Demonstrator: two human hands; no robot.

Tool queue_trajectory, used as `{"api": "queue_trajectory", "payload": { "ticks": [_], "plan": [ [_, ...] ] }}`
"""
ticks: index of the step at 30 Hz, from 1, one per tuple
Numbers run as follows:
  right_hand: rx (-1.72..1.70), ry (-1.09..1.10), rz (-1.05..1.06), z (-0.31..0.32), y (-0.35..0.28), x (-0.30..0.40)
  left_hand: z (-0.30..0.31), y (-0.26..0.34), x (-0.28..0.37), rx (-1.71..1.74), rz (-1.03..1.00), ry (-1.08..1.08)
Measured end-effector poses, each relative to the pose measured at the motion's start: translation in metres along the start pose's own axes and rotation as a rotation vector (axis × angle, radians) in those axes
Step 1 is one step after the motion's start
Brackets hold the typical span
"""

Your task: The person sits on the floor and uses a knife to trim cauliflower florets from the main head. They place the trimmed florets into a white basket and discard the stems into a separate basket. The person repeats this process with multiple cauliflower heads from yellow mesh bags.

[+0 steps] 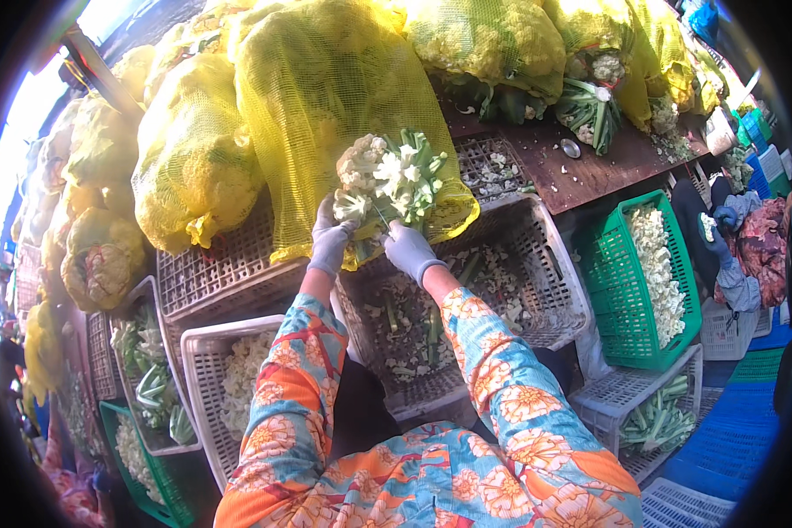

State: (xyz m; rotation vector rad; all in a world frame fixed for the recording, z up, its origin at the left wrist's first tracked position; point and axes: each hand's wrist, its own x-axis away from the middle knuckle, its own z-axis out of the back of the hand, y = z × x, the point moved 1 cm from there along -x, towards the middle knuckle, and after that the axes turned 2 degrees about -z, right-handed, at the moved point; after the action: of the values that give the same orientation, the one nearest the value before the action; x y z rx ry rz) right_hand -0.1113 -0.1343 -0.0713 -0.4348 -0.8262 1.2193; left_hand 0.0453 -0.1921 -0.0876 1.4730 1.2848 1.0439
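Note:
My left hand (pixel 331 241), in a pale work glove, grips a cauliflower floret (pixel 351 206) at the lower left of a partly cut cauliflower head (pixel 362 162). Pale cut stems and green leaf stubs (pixel 422 178) show on the head's right side. In my gloved right hand (pixel 410 252) is a small knife (pixel 379 212); only a thin stretch of its blade shows, against the cauliflower, and its handle is hidden. The head rests at the mouth of a yellow mesh sack (pixel 343 86). Below both hands sits a dirty plastic crate (pixel 554 290) with leaf stalks and scraps.
Full mesh sacks (pixel 195 152) line the back. A white crate (pixel 198 356) of florets stands at left, a green crate (pixel 607 284) of florets at right. A metal spoon-like piece (pixel 570 148) lies on the brown board (pixel 567 175). A co-worker's gloved hand (pixel 716 244) holds a floret.

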Motion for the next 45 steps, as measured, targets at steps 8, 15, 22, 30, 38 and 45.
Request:
{"api": "queue_trajectory", "payload": {
  "ticks": [8, 15, 22, 30, 38, 45],
  "plan": [
    [-0.577, -0.187, 0.032, 0.003, -0.029, 0.083, 0.074, 0.038, 0.080, 0.314, 0.094, -0.350],
    [-0.122, -0.207, 0.551, -0.016, -0.115, 0.172, 0.103, 0.084, 0.187, 0.369, -0.006, -0.222],
    [0.277, -0.207, 0.802, -0.058, -0.144, 0.216, 0.117, 0.112, 0.262, 0.727, -0.078, 0.023],
    [0.302, -0.405, 0.738, -0.109, -0.173, 0.217, 0.141, 0.119, 0.309, 0.860, -0.235, 0.257],
    [0.116, -0.531, 0.800, -0.141, -0.191, 0.244, 0.202, 0.095, 0.342, 1.070, -0.368, 0.291],
    [0.281, -0.543, 0.824, -0.133, -0.189, 0.265, 0.167, 0.104, 0.333, 0.933, -0.373, 0.387]
  ]
}}
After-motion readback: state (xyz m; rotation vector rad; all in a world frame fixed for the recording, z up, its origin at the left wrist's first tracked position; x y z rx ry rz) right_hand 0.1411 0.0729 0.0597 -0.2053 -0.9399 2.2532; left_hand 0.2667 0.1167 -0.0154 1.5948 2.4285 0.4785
